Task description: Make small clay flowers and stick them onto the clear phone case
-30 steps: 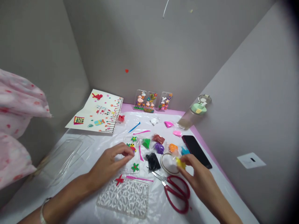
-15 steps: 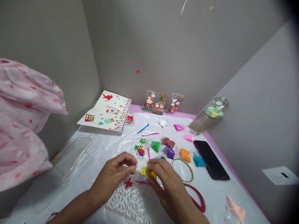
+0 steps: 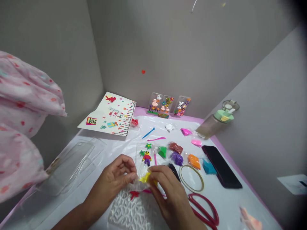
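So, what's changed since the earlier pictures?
The right hand has carried the yellow lump in clear plastic wrapping leftward, away from the round gold-coloured ring, to the left hand, now at the wrapping's edge. The ring, red-handled scissors and black rectangular phone stayed put.

- Left grip [image 3: 120, 174]: a bare human hand, slim in the fingers, the thumb rounded at its tip.
- Left forearm [image 3: 81, 209]: bare and smooth in outline, slender at the wrist.
- Right grip [image 3: 165, 185]: likewise a bare hand, with long, tapering fingers.
- Right wrist [image 3: 185, 217]: bare.
- Fingernails: too blurred to make out.
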Demonstrator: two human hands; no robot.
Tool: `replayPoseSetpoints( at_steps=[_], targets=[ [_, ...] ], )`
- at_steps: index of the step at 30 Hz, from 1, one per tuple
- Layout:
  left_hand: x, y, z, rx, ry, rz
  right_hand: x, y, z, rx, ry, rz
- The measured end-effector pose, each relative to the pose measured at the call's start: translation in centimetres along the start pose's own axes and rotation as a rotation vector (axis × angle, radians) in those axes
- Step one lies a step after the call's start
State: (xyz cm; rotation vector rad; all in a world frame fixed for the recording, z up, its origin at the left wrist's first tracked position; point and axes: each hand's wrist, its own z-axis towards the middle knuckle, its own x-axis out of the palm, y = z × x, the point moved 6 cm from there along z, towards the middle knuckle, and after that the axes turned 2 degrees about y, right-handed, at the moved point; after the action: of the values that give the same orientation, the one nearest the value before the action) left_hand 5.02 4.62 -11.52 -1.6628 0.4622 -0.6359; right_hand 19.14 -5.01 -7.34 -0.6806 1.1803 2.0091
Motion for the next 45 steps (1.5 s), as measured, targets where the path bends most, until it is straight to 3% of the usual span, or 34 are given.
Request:
replayPoseSetpoints(
  at_steps=[4,8,11,23,27,31,34,38,41,45],
  targets=[
    [0.0,-0.3,-0.1,0.064,-0.017,0.113,0.2,0.0,-0.4,-0.001,-0.005,-0.010],
    [0.5,-1.0,-0.2,0.176,0.055,0.274,0.2,-0.1,-0.7,0.014,-0.012,-0.019],
    [0.6,-0.8,-0.4,0.172,0.089,0.319,0.1,0.1,-0.7,-0.002,-0.040,-0.038],
    [1.6,-0.9,-1.5,0.378,0.095,0.595,0.5,0.8,-0.8,-0.080,-0.030,-0.139],
    [1.7,-1.2,-1.2,0.239,0.139,0.535,0.4,1.1,-0.8,-0.096,-0.034,-0.168],
    [2.5,-0.8,-1.5,-0.005,0.414,0.308,-0.8,0.3,-0.6,-0.057,-0.105,-0.220],
    [2.5,-0.6,-1.6,-0.089,0.477,0.046,-4.0,-1.5,-0.8,0.027,-0.270,-0.305],
    [1.7,-0.2,-0.8,-0.131,0.315,-0.176,-9.6,-6.1,-2.9,0.391,-0.359,-0.439],
    [1.3,0.1,-0.4,-0.158,0.223,-0.212,-12.1,-9.7,-5.7,0.619,-0.195,-0.530],
    [1.1,0.5,-0.3,-0.183,0.161,-0.189,-12.8,-13.4,-9.4,0.753,0.079,-0.658]
  ],
)
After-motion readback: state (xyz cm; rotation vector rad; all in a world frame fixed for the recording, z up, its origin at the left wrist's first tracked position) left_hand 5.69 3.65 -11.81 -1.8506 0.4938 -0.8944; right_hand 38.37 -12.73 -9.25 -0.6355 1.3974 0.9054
